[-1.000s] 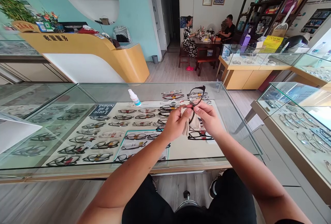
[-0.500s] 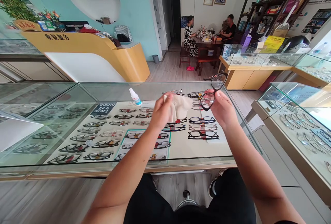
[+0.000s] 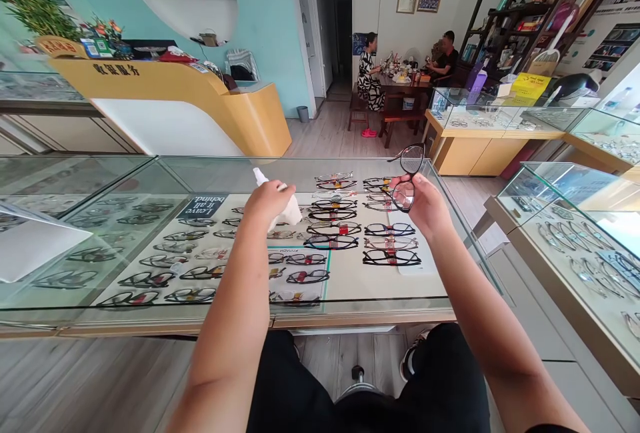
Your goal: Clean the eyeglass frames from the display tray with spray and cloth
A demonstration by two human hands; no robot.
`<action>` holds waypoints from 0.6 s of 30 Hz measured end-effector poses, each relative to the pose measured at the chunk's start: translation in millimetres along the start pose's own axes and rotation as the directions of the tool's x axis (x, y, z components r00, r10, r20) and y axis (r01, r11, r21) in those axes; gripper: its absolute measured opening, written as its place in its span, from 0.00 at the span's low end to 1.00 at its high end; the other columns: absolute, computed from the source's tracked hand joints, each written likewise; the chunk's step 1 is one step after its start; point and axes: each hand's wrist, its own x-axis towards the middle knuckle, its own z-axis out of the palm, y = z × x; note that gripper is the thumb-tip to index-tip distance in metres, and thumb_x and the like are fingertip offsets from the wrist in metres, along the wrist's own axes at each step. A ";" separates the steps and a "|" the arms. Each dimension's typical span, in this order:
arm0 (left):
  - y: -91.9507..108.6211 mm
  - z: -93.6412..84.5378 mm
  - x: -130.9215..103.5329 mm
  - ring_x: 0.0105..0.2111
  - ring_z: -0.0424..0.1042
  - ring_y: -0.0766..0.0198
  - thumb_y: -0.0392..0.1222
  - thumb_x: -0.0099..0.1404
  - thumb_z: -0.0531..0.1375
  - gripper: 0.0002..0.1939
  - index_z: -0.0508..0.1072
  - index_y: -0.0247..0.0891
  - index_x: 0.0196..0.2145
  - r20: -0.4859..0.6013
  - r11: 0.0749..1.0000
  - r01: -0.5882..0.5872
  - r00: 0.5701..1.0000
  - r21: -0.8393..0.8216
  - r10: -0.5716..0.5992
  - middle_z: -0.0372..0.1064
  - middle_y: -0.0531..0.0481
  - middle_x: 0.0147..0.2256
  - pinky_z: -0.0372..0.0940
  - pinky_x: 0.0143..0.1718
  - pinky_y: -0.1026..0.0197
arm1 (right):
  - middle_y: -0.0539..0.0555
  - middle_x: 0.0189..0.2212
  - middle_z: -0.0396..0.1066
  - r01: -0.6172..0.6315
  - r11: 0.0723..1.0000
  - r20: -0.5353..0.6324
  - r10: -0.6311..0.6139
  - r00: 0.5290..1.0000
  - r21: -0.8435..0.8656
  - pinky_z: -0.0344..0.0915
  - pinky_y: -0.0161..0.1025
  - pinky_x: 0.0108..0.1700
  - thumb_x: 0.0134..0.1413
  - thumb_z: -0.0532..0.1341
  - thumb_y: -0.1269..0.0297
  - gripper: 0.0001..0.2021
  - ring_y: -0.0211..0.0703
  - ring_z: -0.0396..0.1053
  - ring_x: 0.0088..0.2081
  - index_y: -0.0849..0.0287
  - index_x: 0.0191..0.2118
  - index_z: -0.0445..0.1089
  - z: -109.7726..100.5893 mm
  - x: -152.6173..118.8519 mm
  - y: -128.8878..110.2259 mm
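My left hand (image 3: 266,202) is closed on a pale cleaning cloth (image 3: 289,214), which hangs out past the fingers on the right. Just behind that hand the white nozzle of a spray bottle (image 3: 259,177) shows; the bottle's body is hidden, and I cannot tell whether my fingers touch it. On the right, black-framed eyeglasses (image 3: 412,173) are held up, tilted nearly on end, above the glass counter. My right hand (image 3: 427,203) pinches them around the lower rim and bridge. One folded temple sticks out to the left at the top.
Beneath both hands runs a glass display counter (image 3: 350,286) with rows of spectacles (image 3: 393,257) inside. More glass cases (image 3: 575,219) stand to the right. A white panel (image 3: 40,239) sits at the left. Two people (image 3: 369,79) sit at a table in the back.
My left hand has moved left with the cloth, away from the eyeglasses, to the spray bottle, covering its body. My right hand and the eyeglasses have shifted slightly left.
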 end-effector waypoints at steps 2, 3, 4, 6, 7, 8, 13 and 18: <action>-2.4 2.5 3.8 0.48 0.80 0.39 0.56 0.71 0.64 0.13 0.77 0.44 0.39 0.057 0.993 0.048 0.997 0.105 -0.054 0.83 0.36 0.49 0.66 0.43 0.50 | 0.56 0.40 0.84 -0.012 1.000 0.008 0.012 1.000 0.003 0.79 0.42 0.47 0.53 0.79 0.43 0.20 0.45 0.79 0.40 0.52 0.37 0.79 -0.4 0.3 0.2; -3.4 4.3 5.5 0.51 0.81 0.36 0.56 0.71 0.64 0.13 0.78 0.44 0.41 0.078 0.988 0.060 0.994 0.144 -0.072 0.83 0.33 0.53 0.67 0.45 0.49 | 0.56 0.40 0.84 -0.014 1.000 0.014 0.014 1.000 -0.002 0.79 0.42 0.46 0.53 0.79 0.42 0.20 0.45 0.78 0.40 0.52 0.37 0.79 -0.3 0.3 0.2; -4.4 6.2 6.8 0.53 0.81 0.35 0.55 0.71 0.65 0.14 0.79 0.43 0.43 0.097 0.983 0.063 0.992 0.174 -0.081 0.83 0.32 0.56 0.67 0.47 0.48 | 0.56 0.40 0.84 -0.014 1.000 0.022 0.014 1.000 -0.010 0.78 0.42 0.46 0.53 0.79 0.42 0.20 0.45 0.78 0.41 0.52 0.37 0.79 -0.1 0.4 0.1; -5.5 10.0 8.0 0.55 0.81 0.33 0.53 0.70 0.66 0.13 0.80 0.43 0.46 0.122 0.977 0.053 0.989 0.205 -0.079 0.83 0.31 0.59 0.69 0.49 0.46 | 0.55 0.40 0.83 -0.008 1.000 0.035 0.009 0.999 -0.022 0.77 0.43 0.46 0.53 0.79 0.42 0.20 0.46 0.78 0.41 0.52 0.36 0.77 0.5 0.4 0.0; -5.3 12.0 7.5 0.56 0.81 0.33 0.52 0.70 0.66 0.13 0.80 0.43 0.47 0.121 0.979 0.037 0.991 0.200 -0.062 0.82 0.31 0.59 0.69 0.50 0.45 | 0.55 0.40 0.83 -0.004 1.000 0.039 0.005 0.999 -0.022 0.76 0.42 0.46 0.53 0.79 0.42 0.20 0.46 0.77 0.41 0.51 0.35 0.76 0.8 0.4 0.0; -4.4 14.0 6.0 0.57 0.81 0.33 0.50 0.70 0.66 0.14 0.80 0.42 0.49 0.110 0.982 0.013 0.993 0.186 -0.034 0.82 0.31 0.60 0.70 0.51 0.44 | 0.55 0.40 0.83 -0.001 1.000 0.042 0.002 0.999 -0.020 0.76 0.42 0.47 0.53 0.79 0.43 0.21 0.46 0.77 0.41 0.51 0.34 0.75 1.1 0.4 0.2; 14.3 29.0 -16.2 0.60 0.80 0.36 0.48 0.76 0.62 0.18 0.77 0.40 0.59 -0.156 0.953 -0.299 0.940 0.046 0.302 0.82 0.32 0.61 0.73 0.61 0.39 | 0.51 0.37 0.82 0.048 0.991 0.069 -0.039 0.997 -0.127 0.73 0.45 0.52 0.57 0.75 0.47 0.15 0.49 0.77 0.44 0.50 0.32 0.74 1.8 -1.5 2.6; 43.9 53.8 -50.7 0.74 0.70 0.40 0.50 0.76 0.67 0.33 0.65 0.42 0.73 -0.504 0.540 -0.842 0.466 0.001 0.727 0.69 0.33 0.74 0.66 0.76 0.35 | 0.50 0.34 0.81 0.090 0.911 0.196 -0.011 0.981 -0.403 0.69 0.47 0.55 0.64 0.68 0.53 0.10 0.50 0.74 0.44 0.51 0.34 0.75 8.7 -9.7 6.5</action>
